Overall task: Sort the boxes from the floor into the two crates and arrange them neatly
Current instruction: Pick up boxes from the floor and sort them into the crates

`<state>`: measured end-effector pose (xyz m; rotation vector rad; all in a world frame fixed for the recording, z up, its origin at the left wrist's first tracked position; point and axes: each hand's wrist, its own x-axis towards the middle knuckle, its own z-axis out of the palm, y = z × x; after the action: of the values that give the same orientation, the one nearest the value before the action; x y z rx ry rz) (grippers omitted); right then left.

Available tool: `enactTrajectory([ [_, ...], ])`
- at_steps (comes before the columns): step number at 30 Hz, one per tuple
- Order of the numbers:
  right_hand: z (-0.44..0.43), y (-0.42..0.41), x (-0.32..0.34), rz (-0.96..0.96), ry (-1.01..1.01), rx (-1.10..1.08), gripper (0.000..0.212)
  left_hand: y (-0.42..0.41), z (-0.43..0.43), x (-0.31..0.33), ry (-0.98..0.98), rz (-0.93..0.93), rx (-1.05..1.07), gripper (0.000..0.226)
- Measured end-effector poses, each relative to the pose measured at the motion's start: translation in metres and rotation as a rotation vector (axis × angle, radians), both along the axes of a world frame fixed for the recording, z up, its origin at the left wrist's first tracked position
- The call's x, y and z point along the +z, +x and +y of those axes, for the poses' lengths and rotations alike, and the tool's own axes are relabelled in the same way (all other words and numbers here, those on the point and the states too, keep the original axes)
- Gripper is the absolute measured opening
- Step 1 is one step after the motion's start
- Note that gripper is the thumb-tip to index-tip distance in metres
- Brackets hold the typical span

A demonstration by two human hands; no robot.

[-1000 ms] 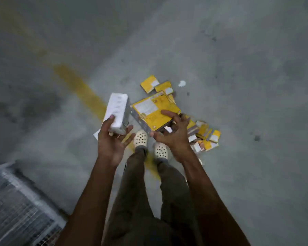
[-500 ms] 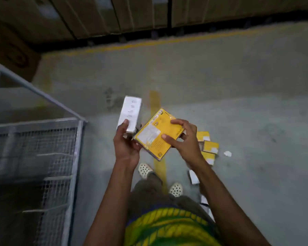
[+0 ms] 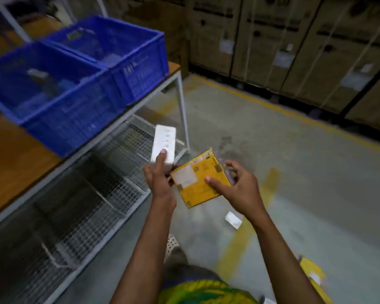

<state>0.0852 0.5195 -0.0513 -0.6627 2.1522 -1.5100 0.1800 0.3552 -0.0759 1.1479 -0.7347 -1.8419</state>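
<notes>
In the head view, the left hand (image 3: 160,181) grips the lower end of a white box (image 3: 164,143) at the centre of the frame. Its fingers (image 3: 160,159) are clamped on the box, with the forefinger laid up the front face. The box stands nearly upright in the air, in front of the corner leg of the worktop (image 3: 13,159). Just to the right, the right hand (image 3: 239,189) holds a flat yellow box (image 3: 198,178) with a pale label, tilted with its face up. The thumb presses on the top face and the other fingers curl round the right edge. The yellow box's left corner meets the left hand below the white box. Two blue crates (image 3: 70,128) sit side by side and touching on the wooden worktop in the upper left of the frame. The far crate (image 3: 140,77) stands at the worktop's end. Pale things lie inside both, too blurred to name. A wire mesh shelf (image 3: 86,194) runs under the worktop at the left. On the grey floor (image 3: 294,172) a small white box (image 3: 233,220) lies below the right wrist, and more yellow boxes (image 3: 312,273) lie at the lower right edge. Tall cardboard cartons (image 3: 294,51) line the upper right, behind a yellow floor line (image 3: 270,106).
</notes>
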Motion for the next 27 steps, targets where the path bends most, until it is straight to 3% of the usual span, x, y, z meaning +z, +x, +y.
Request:
enactTrajectory([
  [2,-0.049,0.007,0.013,0.179,0.008,0.011,0.052,0.005,-0.035,0.011,-0.136,-0.065,0.166,0.068],
  [5,-0.126,0.021,0.033,0.359,-0.084,0.065,0.051,0.019,-0.097,0.033,-0.302,-0.162,0.369,0.07],
  [13,-0.281,0.033,0.062,0.293,-0.435,-0.026,0.047,0.063,-0.228,0.076,-0.643,-0.327,0.605,0.074],
  [18,-0.346,0.024,0.07,0.254,-0.536,-0.056,0.044,0.091,-0.285,0.09,-0.706,-0.365,0.689,0.076],
  [27,-0.452,0.014,0.078,0.265,-0.508,-0.007,0.044,0.09,-0.353,0.088,-0.661,-0.448,0.695,0.074],
])
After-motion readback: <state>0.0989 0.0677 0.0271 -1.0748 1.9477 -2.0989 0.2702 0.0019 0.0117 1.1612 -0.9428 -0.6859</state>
